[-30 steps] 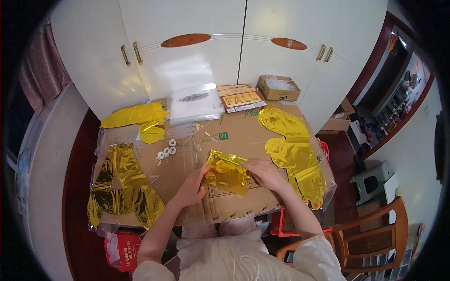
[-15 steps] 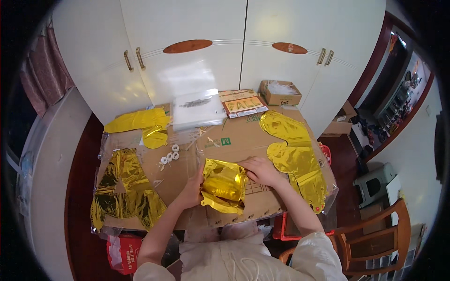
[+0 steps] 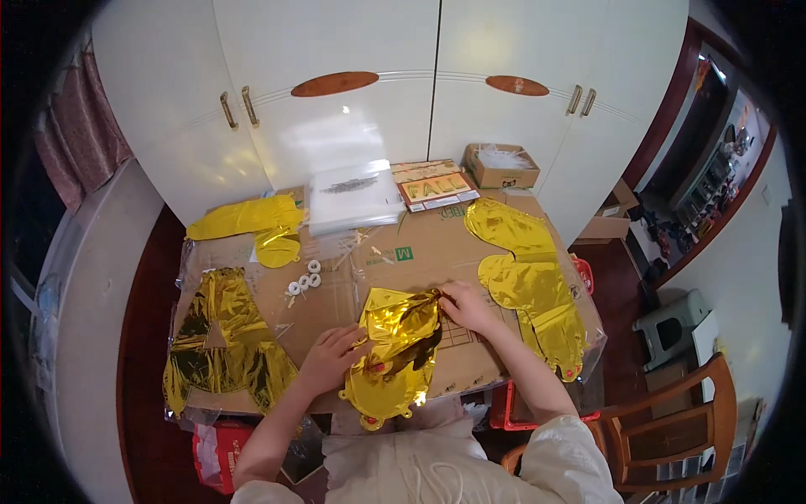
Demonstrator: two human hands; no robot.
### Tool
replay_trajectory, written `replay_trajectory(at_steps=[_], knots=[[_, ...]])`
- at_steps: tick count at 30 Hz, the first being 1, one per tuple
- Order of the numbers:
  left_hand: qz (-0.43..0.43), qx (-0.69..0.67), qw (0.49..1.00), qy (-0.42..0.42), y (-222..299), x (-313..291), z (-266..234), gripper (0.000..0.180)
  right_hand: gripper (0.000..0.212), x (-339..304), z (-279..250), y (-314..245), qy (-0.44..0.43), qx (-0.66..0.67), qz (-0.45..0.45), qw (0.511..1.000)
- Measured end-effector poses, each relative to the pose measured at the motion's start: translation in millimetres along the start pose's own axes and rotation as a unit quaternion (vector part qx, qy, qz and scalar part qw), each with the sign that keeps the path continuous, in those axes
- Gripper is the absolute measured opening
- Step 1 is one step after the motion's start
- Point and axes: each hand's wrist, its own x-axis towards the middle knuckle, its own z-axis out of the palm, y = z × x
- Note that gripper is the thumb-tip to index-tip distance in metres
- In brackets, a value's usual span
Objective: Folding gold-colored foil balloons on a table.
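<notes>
A crumpled gold foil balloon (image 3: 393,357) lies on the cardboard-covered table (image 3: 470,252) right in front of me, its lower end hanging over the near edge. My left hand (image 3: 330,359) presses flat on the balloon's left side. My right hand (image 3: 464,307) pinches its upper right corner. Both forearms come in from the lower edge over a white garment.
More gold foil balloons lie at the left (image 3: 220,343), far left (image 3: 243,220) and right (image 3: 537,290). Three small white tape rolls (image 3: 305,281) sit left of centre. A stack of clear bags (image 3: 353,197), a printed packet (image 3: 437,185) and an open cardboard box (image 3: 501,166) line the far edge. White cupboards stand behind; a wooden chair (image 3: 672,428) is at the right.
The balloon has been turned and unfolded toward me, now lying lengthwise over the near edge. My left hand slid onto its left side; my right hand stayed on its upper corner.
</notes>
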Motion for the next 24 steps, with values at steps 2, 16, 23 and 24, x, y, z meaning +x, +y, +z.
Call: replay_trajectory(at_steps=[2,16,23,24], knots=[[0.007,0.021,1.0,0.02,-2.7,-6.9,0.8,0.036,0.029,1.3,0.8,0.1,-0.004,-0.018,-0.059,0.998],[0.113,0.11,0.987,0.024,-4.8,-17.4,-5.2,0.029,0.029,-5.1,15.1,-15.9,-0.049,-0.038,-0.084,0.995],[0.114,0.107,0.988,0.009,-7.6,-0.5,-15.5,0.03,0.028,-4.8,16.4,-7.4,0.061,0.117,0.191,0.973],[0.12,0.107,0.987,-0.002,-6.6,2.0,-17.2,0.03,0.028,-5.2,15.2,-6.4,0.072,0.146,0.208,0.964]])
